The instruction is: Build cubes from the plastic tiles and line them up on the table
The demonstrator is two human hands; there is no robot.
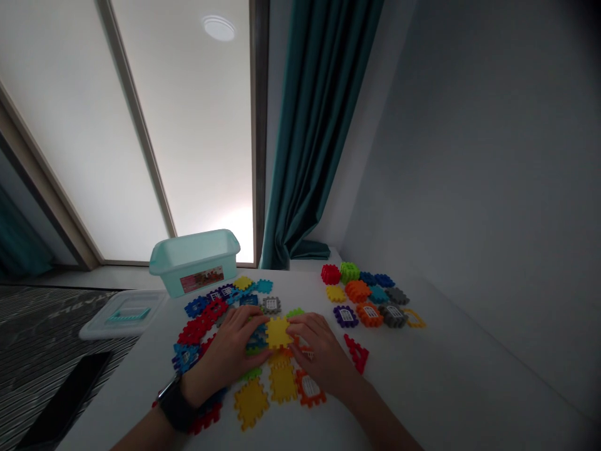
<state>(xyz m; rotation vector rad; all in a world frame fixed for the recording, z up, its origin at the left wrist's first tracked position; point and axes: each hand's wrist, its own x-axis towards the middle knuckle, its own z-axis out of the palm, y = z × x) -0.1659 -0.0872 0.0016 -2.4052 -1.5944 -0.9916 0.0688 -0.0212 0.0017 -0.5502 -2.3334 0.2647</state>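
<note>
A yellow waffle block (278, 332), of roughly square outline with no clear long axis, lies on the white table (446, 376) directly ahead of the wearer and centred between the two hands. The left hand (225, 354) approaches from the lower left, with a black wristwatch (176, 406) on its wrist; the right hand (319, 354) approaches from the lower right. Neither hand is clenched: the fingers of both are extended and curved, and their tips meet opposite sides of the block, which appears held between them. The hands are about equally near it. Blue interlocking blocks (257, 338) sit directly against the block's left side, under the left fingers, and whether they are joined to it cannot be told. An orange block is partly hidden beneath the right hand. Two yellow blocks (283, 382) lie just below the hands, beside an orange windowed block (310, 388). A red triangular piece (357, 352) lies just right of the right hand, and a red block chain (200, 326) lies left of the left hand. A second group of blocks (369, 314) lies farther right, and a pale green storage bin (206, 279) stands beyond the hands.
</note>
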